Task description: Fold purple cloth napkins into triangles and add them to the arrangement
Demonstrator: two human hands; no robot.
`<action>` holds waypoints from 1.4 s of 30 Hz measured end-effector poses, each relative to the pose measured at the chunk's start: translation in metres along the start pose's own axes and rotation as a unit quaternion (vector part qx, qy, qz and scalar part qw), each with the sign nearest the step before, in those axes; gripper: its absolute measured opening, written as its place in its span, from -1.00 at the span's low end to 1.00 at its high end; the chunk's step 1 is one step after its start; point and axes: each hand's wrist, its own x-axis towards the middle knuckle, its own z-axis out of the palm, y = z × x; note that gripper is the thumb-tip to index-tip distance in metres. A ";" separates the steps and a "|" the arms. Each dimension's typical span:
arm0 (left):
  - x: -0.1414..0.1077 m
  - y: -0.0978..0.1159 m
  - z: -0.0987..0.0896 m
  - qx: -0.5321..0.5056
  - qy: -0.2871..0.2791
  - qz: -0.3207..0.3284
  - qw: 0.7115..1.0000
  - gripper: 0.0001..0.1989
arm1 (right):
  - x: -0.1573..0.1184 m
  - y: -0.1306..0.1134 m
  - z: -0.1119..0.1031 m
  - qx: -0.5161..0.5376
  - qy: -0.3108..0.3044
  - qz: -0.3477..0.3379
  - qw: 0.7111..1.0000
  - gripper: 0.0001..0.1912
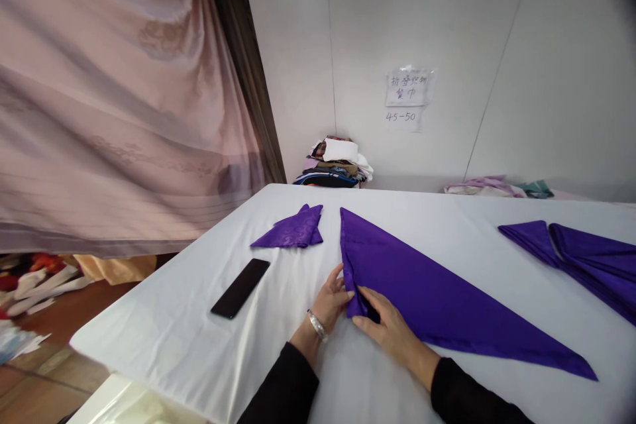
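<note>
A purple cloth napkin (422,278) lies spread on the white-covered table (199,371) as a long triangle, its narrow point reaching to the lower right. My left hand (332,301), with a silver bracelet at the wrist, is closed on the napkin's left edge, thumb on top of the cloth. Close beside it, my right hand (387,324) grips the lower left corner between thumb and fingers. A dark gap in the folded layers shows between the two hands. Some of the fingertips are hidden by the cloth.
A folded purple napkin (293,228) and a black phone (241,288) lie to the left. More purple cloth (586,252) is at the right. Behind the table are a pile of folded textiles (332,162) and a wall with a paper sign (407,89); a pink curtain (109,93) hangs left.
</note>
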 end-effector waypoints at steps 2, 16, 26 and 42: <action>0.000 -0.001 0.000 -0.005 -0.005 -0.001 1.000 -0.16 | 0.000 0.001 0.000 -0.001 -0.001 0.000 1.000 -0.34; 0.000 -0.004 0.003 -0.039 -0.019 -0.031 0.999 -0.21 | 0.001 -0.002 -0.002 0.039 0.001 -0.006 0.999 -0.43; 0.002 -0.007 0.002 -0.056 -0.028 -0.029 0.998 -0.25 | 0.008 0.004 0.006 0.029 0.062 -0.011 0.998 -0.60; 0.004 -0.008 -0.005 0.006 0.004 -0.020 1.000 -0.19 | 0.011 0.003 -0.007 0.168 0.065 0.032 0.983 -0.58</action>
